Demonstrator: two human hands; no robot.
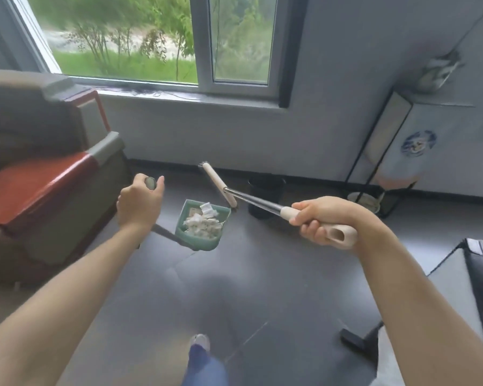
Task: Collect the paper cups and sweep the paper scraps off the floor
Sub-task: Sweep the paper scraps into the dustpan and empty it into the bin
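My left hand grips the top of a long dustpan handle. Below it hangs the green dustpan, lifted off the floor and filled with white paper scraps. My right hand is curled round the beige grip of a broom handle. The metal shaft runs up and left to the beige broom head, which is held in the air just behind the dustpan. No paper cups show.
A red and grey armchair stands at the left, close to my left hand. A black bin sits by the wall under the window. A black-framed stand is at the right, and a table edge at lower right. Grey tiled floor lies ahead.
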